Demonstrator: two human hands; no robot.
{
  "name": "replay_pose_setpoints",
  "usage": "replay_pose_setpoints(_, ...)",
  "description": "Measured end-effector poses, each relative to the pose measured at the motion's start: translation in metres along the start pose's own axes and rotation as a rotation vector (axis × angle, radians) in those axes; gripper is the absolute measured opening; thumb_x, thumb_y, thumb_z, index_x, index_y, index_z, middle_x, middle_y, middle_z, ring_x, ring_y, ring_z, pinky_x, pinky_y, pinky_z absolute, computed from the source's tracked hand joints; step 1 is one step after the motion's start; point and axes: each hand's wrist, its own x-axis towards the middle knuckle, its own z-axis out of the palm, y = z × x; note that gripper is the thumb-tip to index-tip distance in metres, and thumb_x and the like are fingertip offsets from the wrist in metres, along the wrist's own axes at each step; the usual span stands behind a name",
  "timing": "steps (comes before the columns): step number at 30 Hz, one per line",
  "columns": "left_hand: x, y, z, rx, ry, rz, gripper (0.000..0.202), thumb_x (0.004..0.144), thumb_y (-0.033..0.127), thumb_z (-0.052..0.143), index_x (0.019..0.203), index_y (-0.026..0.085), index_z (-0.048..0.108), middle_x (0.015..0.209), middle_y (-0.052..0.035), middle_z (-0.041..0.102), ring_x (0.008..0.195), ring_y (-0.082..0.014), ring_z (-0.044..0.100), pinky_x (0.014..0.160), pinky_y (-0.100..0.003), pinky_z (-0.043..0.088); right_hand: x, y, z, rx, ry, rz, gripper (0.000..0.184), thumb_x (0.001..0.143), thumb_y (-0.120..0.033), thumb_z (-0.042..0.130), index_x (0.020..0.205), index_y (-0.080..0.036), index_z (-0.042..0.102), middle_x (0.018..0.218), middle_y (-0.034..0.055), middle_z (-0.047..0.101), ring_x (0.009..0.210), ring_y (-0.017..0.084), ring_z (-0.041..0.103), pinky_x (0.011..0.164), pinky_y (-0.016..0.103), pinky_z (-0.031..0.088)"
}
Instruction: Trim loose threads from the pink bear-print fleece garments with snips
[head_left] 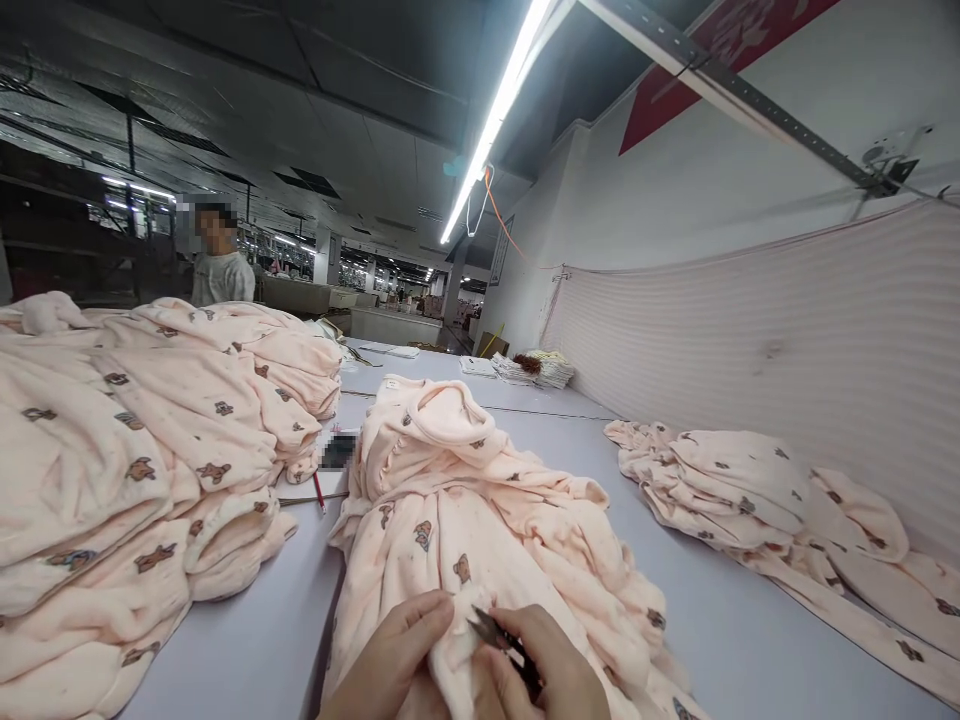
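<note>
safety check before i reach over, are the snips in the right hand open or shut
Slightly open, it appears: the snips show their two points apart, ahead of the right hand.

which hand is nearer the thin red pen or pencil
Left. The left hand, pinching pale pink printed plush fabric, is nearer the camera and right of the red pen or pencil; the right hand, holding dark metal snips, is farther right.

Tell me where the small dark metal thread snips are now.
In the head view, the snips are low and just right of centre, gripped in the right hand, close to the pale-pink, plush-looking fabric that the left hand holds.
</note>
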Motion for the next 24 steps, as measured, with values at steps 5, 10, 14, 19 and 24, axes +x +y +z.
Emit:
replay_pose_setpoints(5,0.002,0.002,0.0,-0.054,0.032,-0.048,0.017,0.07,0.031,0.073,0.07,0.015,0.067,0.066,-0.002,0.064,0.077,-0.0206,0.061,0.078,-0.031,0.046,0.004,0.005,-0.002,0.098,-0.022,0.107,0.023,0.089,-0.046,0.049,0.09,-0.031,0.066,0.081,-0.0023,0.069,0.075,0.016,0.067,0.065,0.02,0.049)
replay_pose_setpoints(10,0.006,-0.003,0.003,-0.109,-0.007,-0.077,0.019,0.069,0.032,0.073,0.065,0.015,0.066,0.064,-0.0033,0.063,0.071,-0.0212,0.061,0.073,-0.034,0.047,0.005,0.002,0.002,0.186,-0.001,0.081,0.023,0.085,-0.044,0.055,0.098,-0.029,0.066,0.086,0.0,0.068,0.077,0.017,0.065,0.067,0.021,0.047)
replay_pose_setpoints(14,0.007,-0.001,-0.006,0.165,0.079,-0.03,0.024,0.066,0.038,0.074,0.07,0.016,0.064,0.061,0.0001,0.057,0.063,-0.0168,0.055,0.062,-0.027,0.045,0.005,0.007,-0.003,0.303,0.016,0.225,0.022,0.085,-0.042,0.053,0.084,-0.027,0.068,0.078,-0.0001,0.067,0.074,0.017,0.063,0.066,0.022,0.044)
replay_pose_setpoints(19,0.009,0.034,-0.017,0.603,0.431,0.474,0.025,0.074,0.039,0.066,0.064,0.019,0.056,0.099,-0.0022,0.059,0.093,-0.0206,0.057,0.08,-0.028,0.046,-0.006,0.037,-0.007,0.534,0.261,0.597,0.033,0.074,-0.053,0.061,0.077,-0.02,0.063,0.068,-0.0014,0.058,0.059,0.014,0.054,0.052,0.021,0.041)
replay_pose_setpoints(24,0.033,0.002,0.009,1.196,0.054,0.327,0.014,0.072,0.031,0.059,0.083,0.023,0.061,0.08,-0.0022,0.059,0.071,-0.0203,0.057,0.067,-0.029,0.044,-0.008,0.047,0.003,0.938,0.259,0.813,0.04,0.067,-0.056,0.069,0.077,-0.019,0.058,0.055,-0.0083,0.039,0.041,0.006,0.034,0.036,0.016,0.028)
